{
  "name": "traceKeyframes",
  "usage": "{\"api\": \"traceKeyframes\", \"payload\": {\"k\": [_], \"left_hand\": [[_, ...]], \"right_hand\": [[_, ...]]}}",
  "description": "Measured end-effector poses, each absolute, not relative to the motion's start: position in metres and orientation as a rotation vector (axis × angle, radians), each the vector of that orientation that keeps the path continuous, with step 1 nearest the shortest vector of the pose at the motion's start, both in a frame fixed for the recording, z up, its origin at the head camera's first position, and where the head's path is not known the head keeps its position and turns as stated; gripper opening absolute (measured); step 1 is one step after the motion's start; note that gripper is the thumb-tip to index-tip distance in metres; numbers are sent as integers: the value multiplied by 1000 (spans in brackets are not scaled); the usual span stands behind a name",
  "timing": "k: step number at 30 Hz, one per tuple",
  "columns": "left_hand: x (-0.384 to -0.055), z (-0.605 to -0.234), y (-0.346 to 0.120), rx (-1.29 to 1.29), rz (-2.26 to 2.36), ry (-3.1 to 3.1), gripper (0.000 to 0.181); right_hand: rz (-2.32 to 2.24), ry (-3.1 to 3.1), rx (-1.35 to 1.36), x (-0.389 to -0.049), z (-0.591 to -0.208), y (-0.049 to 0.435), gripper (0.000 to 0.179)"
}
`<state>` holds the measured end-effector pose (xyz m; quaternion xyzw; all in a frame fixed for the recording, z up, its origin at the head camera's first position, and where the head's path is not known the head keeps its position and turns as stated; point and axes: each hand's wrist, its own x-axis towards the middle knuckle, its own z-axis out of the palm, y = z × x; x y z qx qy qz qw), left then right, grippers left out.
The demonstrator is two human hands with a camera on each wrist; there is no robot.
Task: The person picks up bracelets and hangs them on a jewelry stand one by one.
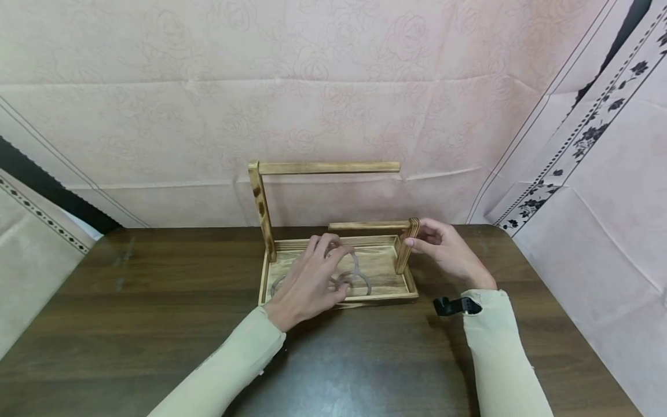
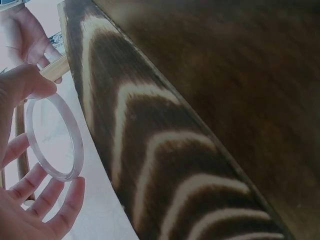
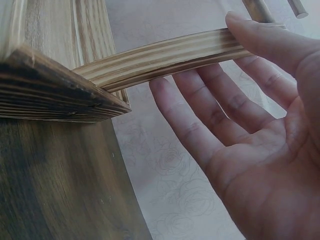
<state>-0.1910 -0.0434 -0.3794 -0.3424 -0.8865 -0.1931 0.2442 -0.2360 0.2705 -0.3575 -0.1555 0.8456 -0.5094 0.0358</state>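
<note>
A wooden bracelet stand has a shallow tray (image 1: 411,286) at its base, a tall left post with a bar (image 1: 328,168) and a shorter right post (image 3: 165,57) with a lower bar (image 1: 370,226). Over the tray, my left hand (image 1: 315,278) holds a pale translucent bangle (image 2: 78,150) between thumb and fingertips. More bangles (image 1: 369,284) lie on the tray floor, partly hidden behind that hand. At the stand's right end, my right hand (image 1: 443,246) grips the shorter post near its top, with the thumb on one face and fingers against the other.
The stand is on a dark brown wooden table (image 1: 156,324), near its far edge. Pale flowered cloth (image 1: 323,116) hangs behind the table and along both sides. A black strap (image 1: 455,305) shows at my right wrist.
</note>
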Motion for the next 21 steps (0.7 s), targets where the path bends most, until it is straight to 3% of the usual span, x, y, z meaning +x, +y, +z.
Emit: {"api": "traceKeyframes", "payload": {"k": [21], "left_hand": [[-187,-379,-62,-830,-553,-2382,57]], "right_hand": [[-1530,2625,-471,-235,-357,270,28]]}}
